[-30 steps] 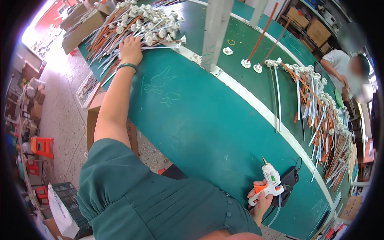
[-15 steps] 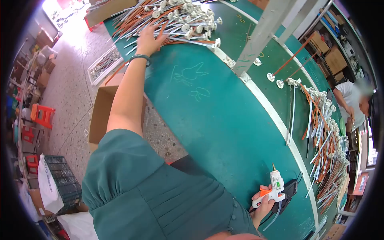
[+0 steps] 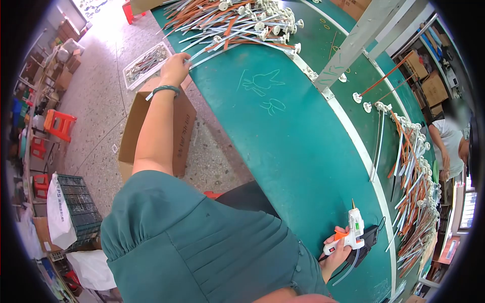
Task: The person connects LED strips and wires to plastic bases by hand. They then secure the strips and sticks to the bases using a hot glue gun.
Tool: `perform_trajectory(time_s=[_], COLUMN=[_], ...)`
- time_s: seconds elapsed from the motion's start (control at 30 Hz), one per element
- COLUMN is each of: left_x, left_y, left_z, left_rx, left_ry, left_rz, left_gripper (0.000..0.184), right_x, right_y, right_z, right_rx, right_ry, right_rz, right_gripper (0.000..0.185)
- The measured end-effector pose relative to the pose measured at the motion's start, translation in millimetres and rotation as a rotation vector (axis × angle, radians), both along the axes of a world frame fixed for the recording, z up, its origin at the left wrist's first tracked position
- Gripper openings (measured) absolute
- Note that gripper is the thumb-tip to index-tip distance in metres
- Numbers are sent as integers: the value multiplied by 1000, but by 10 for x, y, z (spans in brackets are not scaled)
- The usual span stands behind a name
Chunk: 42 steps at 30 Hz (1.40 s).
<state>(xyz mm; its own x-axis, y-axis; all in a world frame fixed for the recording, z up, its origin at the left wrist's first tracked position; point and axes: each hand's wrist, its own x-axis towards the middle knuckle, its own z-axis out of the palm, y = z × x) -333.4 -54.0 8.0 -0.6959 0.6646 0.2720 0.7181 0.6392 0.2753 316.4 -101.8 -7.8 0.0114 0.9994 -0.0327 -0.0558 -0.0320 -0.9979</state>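
Note:
My left hand [image 3: 175, 69] is stretched out at the near edge of the green table, by the end of a heap of strips [image 3: 237, 25]. Its fingers are closed round a pale flat strip [image 3: 214, 54] that runs back toward the heap; a pale end shows below the wrist. The heap mixes brown and whitish strips, many with white round discs at their ends. At the lower right, my right hand [image 3: 336, 255] grips a white and orange hot glue gun [image 3: 356, 228], nozzle pointing up the view. A black adapter-like box [image 3: 368, 243] lies beside the gun.
An open cardboard box [image 3: 184, 134] stands on the floor under my left arm, near a white tray of strips [image 3: 147, 65]. A metal post [image 3: 348, 53] rises from the table [image 3: 283, 146]. More strips [image 3: 417, 187] lie across it, near another person [image 3: 447, 146].
My left hand has drawn back from the heap toward the table's near edge, a pale strip in its fingers. The view has shifted slightly; my right hand still grips the glue gun.

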Motion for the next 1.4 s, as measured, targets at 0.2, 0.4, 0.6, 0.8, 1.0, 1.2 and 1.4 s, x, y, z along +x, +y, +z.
perform_trajectory(time_s=[0.2,0.4,0.6,0.8,1.0,1.2,1.4], left_x=[519,1316,2617,3278,3358,3526,3613], left_y=[-578,-714,98,407,77,-80,359], left_z=[587,1498,1567,1392,1154,413,85], left_rx=[-89,-226,-15,36,784,807,477], left_ry=[330,677,913,1053,687,-453,-887], left_rz=[19,-264,-1151,-1493,-1598,-982,-1170], left_gripper=[18,17,20,23,13,17,11], right_x=[46,53,23,34,56,29,50], right_y=[27,45,33,13,16,25,-5], right_z=[-50,-57,-11,-9,19,48,77], right_rx=[17,40,-7,-36,-64,-58,-58], right_ry=[59,71,46,59,58,37,41], right_rz=[13,56,14,-23,0,4,59], right_gripper=[39,38,40,39,42,39,32])
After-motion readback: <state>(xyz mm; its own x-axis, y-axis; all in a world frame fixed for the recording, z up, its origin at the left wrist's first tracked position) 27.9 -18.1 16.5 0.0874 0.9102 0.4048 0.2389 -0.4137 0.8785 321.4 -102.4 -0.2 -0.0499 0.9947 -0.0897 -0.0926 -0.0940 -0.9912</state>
